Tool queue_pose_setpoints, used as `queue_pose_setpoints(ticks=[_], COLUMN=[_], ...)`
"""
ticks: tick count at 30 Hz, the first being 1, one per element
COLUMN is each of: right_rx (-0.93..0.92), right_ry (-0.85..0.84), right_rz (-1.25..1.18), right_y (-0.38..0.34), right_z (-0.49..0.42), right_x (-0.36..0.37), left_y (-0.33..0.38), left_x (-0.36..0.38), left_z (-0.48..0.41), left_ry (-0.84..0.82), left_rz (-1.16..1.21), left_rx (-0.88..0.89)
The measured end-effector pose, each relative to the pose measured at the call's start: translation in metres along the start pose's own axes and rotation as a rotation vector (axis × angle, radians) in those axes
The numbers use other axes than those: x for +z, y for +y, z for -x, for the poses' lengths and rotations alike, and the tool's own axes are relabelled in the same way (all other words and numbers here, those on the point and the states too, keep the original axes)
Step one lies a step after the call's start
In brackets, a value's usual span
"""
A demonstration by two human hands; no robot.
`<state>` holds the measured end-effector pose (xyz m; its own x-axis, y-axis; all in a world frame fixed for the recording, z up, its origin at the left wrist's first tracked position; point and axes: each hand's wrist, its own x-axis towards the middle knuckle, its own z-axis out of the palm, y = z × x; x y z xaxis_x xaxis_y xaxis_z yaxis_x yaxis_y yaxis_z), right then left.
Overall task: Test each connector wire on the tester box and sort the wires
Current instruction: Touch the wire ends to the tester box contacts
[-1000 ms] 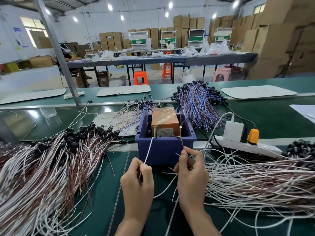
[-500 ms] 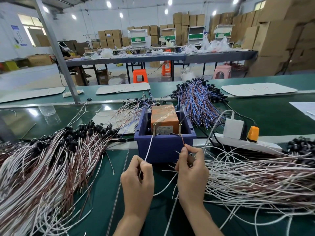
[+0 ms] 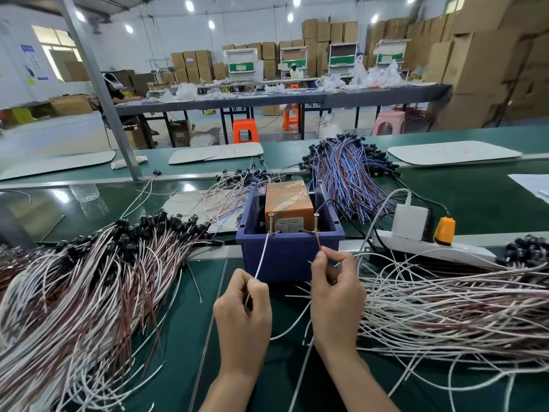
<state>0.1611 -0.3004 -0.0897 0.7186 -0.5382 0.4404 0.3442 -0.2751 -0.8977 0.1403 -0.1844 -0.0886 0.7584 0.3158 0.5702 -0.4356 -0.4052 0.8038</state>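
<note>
An orange tester box point(image 3: 288, 202) sits in a blue bin point(image 3: 289, 257) with two brass screw posts at its front. My left hand point(image 3: 243, 310) pinches a white wire lead point(image 3: 262, 257) whose tip touches the left post point(image 3: 271, 223). My right hand point(image 3: 337, 289) pinches a brown lead point(image 3: 318, 241) against the right post point(image 3: 315, 222). A large pile of white and brown wires with black connectors point(image 3: 89, 278) lies to the left. Another pile of white wires point(image 3: 445, 304) spreads to the right.
A white power strip point(image 3: 430, 245) with a white charger and an orange plug lies right of the bin. Blue and brown wires point(image 3: 350, 171) are heaped behind it, and a small wire bunch point(image 3: 225, 194) lies behind the bin's left. A metal post point(image 3: 101, 93) rises at left.
Both hands stay almost still, holding the two leads at the posts. The right hand has lifted slightly toward the right post.
</note>
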Motion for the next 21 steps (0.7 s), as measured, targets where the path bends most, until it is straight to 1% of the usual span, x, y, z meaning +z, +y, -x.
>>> queue_pose_setpoints(ticks=[21], right_rx=[0.057], right_ry=[0.017], right_rz=[-0.068], right_y=[-0.0013], right_z=[-0.0030], right_x=[-0.0009], left_y=[0.0002], left_x=[-0.0009], left_z=[0.0003], left_ry=[0.001], left_rz=[0.017], left_rx=[0.001])
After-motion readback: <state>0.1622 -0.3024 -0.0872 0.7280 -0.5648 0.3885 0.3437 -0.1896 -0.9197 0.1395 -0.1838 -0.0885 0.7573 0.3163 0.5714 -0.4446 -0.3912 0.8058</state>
